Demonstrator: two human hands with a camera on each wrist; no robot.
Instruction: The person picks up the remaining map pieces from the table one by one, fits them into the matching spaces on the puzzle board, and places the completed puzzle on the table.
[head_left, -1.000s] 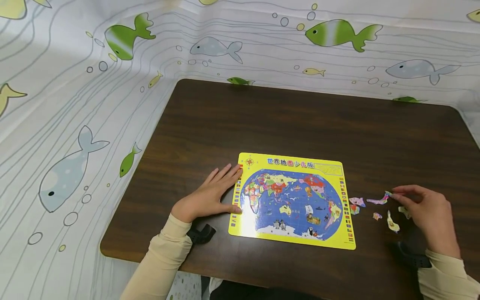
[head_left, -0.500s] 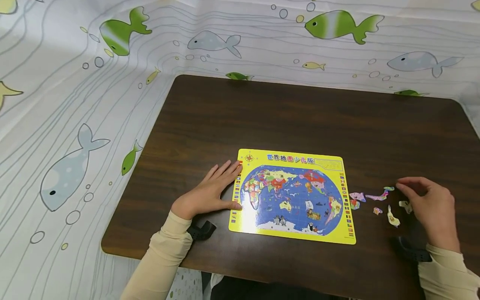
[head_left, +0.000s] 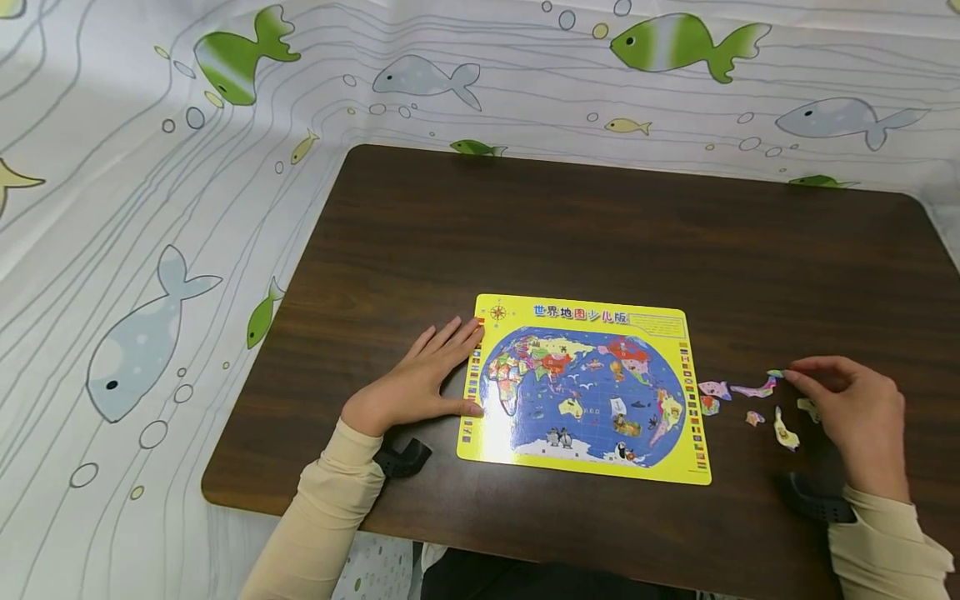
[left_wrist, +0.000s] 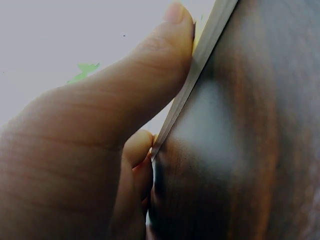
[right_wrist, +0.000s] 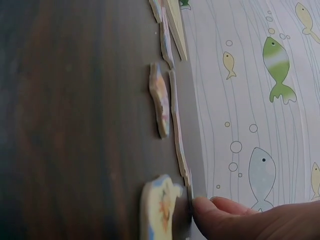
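Note:
My left hand [head_left: 412,382] rests at the left side of a yellow-bordered world map puzzle [head_left: 585,471], fingers spread and straight. Its thumb [left_wrist: 165,55] lies over the board's edge in the left wrist view. To the right of the board, my right hand [head_left: 862,417] pinches the end of a small green and purple puzzle piece [head_left: 776,373] between thumb and forefinger, low at the table. That piece adjoins a long pink puzzle piece [head_left: 752,391]. Below lies a cream puzzle piece [head_left: 785,432]. Another pale piece [head_left: 807,408] is partly hidden by the right hand.
Beside the board's right edge are a pink piece [head_left: 715,389] and a red-green piece [head_left: 708,405]. A small orange piece [head_left: 754,417] lies nearby. The dark wooden table [head_left: 600,225] meets a fish-patterned sheet [head_left: 540,92] at its back and left.
My right thumb and forefinger drew slightly away from the small green and purple piece, then came back to it. The left hand stays at the board. The head view tilted a little.

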